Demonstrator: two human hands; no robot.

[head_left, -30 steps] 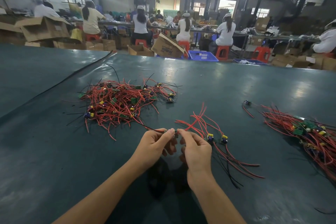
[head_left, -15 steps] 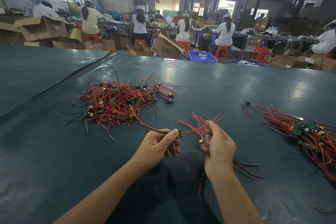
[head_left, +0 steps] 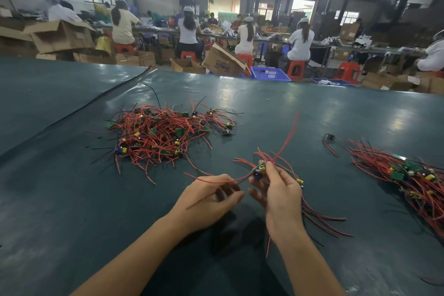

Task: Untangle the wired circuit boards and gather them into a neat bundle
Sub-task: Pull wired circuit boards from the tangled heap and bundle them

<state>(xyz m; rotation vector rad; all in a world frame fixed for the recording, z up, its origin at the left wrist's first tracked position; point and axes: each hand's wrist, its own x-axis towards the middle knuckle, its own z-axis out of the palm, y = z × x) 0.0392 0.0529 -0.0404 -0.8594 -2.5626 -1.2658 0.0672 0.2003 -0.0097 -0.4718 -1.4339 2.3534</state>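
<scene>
The grip of our right hand [head_left: 276, 196] is closed: its fingertips pinch a small circuit board [head_left: 259, 171] just above the surface [head_left: 72, 199], and a sheaf of gathered leads [head_left: 322, 218] trails out from under the palm. Our left hand [head_left: 209, 199] has its fingers loosely curled round one red lead [head_left: 209, 180] that runs to that board (how firmly, we cannot quite tell). The tangled pile [head_left: 163, 132] lies beyond on the left, well apart, and a sorted heap [head_left: 408, 175] lies to the right. To do this well, we judge, we should draw the lead slowly through the left fingers to straighten it. Then we lay it alongside the gathered leads, boards together at one end.
</scene>
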